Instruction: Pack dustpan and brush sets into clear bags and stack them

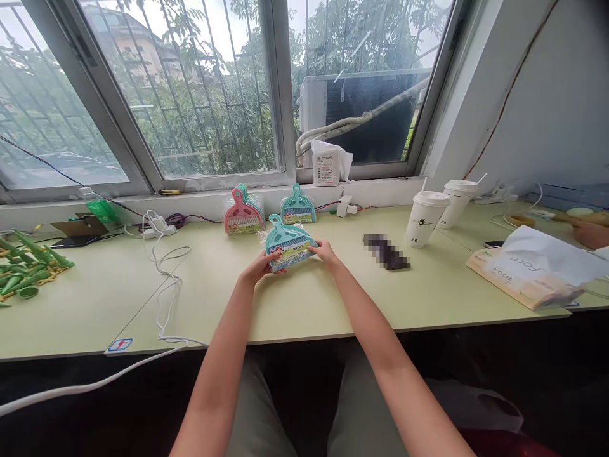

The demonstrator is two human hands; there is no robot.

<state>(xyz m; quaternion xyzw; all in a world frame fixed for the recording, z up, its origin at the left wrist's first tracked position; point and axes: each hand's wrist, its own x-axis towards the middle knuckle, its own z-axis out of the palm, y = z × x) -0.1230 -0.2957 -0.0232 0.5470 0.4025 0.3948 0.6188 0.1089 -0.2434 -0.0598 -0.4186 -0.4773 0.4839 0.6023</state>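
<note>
Between my two hands I hold a packaged mini dustpan and brush set [287, 240], teal, in clear plastic with a printed label. My left hand [262, 266] grips its lower left corner, fingers partly beneath it. On the right edge, my right hand [324, 251] has its fingers closed round the corner. Behind it, against the sill, a stack of similar sets [243, 214] leans with a pink one in front. Another teal set [298, 206] stands a little to the right of that stack.
White cables and a power strip [159, 231] lie to the left, with green plastic pieces [31, 266] at the far left. On the right are paper cups [425, 219], a blurred dark object [386, 252] and a tissue pack [523, 270]. A person's hand [587, 231] shows at far right.
</note>
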